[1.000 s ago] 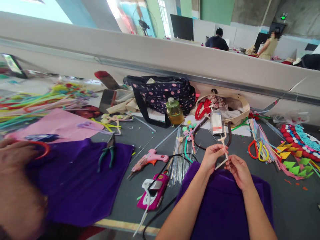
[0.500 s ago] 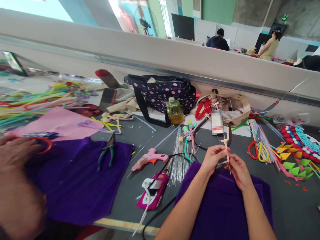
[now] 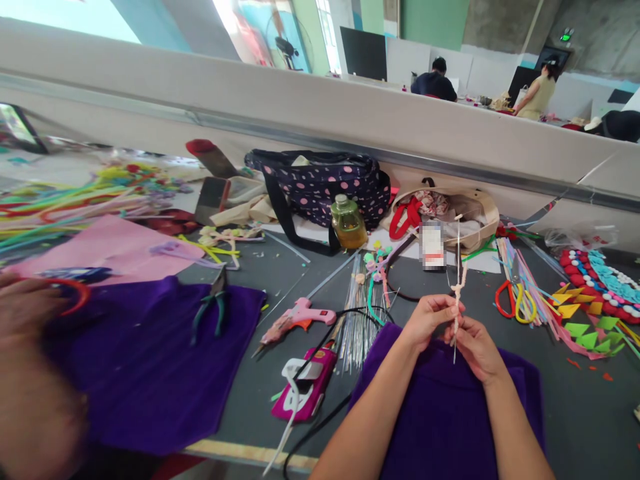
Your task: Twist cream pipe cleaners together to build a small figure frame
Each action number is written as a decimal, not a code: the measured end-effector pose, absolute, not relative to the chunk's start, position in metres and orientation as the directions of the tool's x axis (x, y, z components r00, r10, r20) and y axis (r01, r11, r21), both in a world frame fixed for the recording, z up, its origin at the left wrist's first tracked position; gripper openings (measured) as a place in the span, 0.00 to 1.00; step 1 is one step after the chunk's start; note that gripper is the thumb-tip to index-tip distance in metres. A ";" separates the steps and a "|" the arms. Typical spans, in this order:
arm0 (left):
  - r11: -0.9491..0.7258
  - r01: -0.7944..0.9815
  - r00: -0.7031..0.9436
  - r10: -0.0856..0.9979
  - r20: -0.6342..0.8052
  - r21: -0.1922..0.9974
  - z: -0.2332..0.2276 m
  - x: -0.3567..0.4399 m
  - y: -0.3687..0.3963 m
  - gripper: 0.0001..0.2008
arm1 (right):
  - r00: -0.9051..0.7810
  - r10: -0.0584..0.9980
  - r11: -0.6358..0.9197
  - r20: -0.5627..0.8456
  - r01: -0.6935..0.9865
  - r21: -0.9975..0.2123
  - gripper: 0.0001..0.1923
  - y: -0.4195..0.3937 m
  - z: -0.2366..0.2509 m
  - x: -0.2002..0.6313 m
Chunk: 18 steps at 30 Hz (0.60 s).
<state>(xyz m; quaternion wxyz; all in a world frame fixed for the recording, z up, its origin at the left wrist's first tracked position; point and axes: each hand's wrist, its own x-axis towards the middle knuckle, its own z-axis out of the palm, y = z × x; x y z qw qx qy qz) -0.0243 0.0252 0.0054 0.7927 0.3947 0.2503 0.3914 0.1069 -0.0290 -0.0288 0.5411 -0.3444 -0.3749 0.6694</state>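
Observation:
My left hand [image 3: 429,319] and my right hand [image 3: 475,345] meet above a purple cloth [image 3: 450,413] and pinch a thin wire stem wrapped in cream pipe cleaner [image 3: 457,293]. The stem stands almost upright, its bare wire tip reaching up past the beige bag. Both thumbs press on the wrapped part near its lower end.
Another person's hand [image 3: 30,307] at the left holds a red ring over a second purple cloth [image 3: 150,373] with pliers [image 3: 213,310]. A pink glue gun [image 3: 300,317], a bundle of wires [image 3: 360,307], scissors [image 3: 515,300], a bottle [image 3: 349,223] and bags lie behind.
The stem has swung from a leftward tilt to nearly upright, and my hands have closed together lower on it. The other person's hand shifted slightly at the left.

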 end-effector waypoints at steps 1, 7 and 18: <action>0.382 -0.416 0.572 0.815 -0.089 0.825 0.006 -0.025 0.025 0.16 | -0.180 0.982 -0.138 -0.061 -0.455 -0.880 0.08 -0.029 -0.028 0.107; 0.225 -0.401 0.450 0.893 -0.023 0.888 0.006 -0.024 0.026 0.13 | -0.074 0.994 -0.093 -0.075 -0.290 -0.953 0.07 -0.026 -0.028 0.109; -0.157 -0.127 0.141 0.975 0.174 0.979 -0.002 -0.018 0.028 0.07 | 0.199 0.970 0.100 0.138 0.192 -0.976 0.08 -0.026 -0.030 0.109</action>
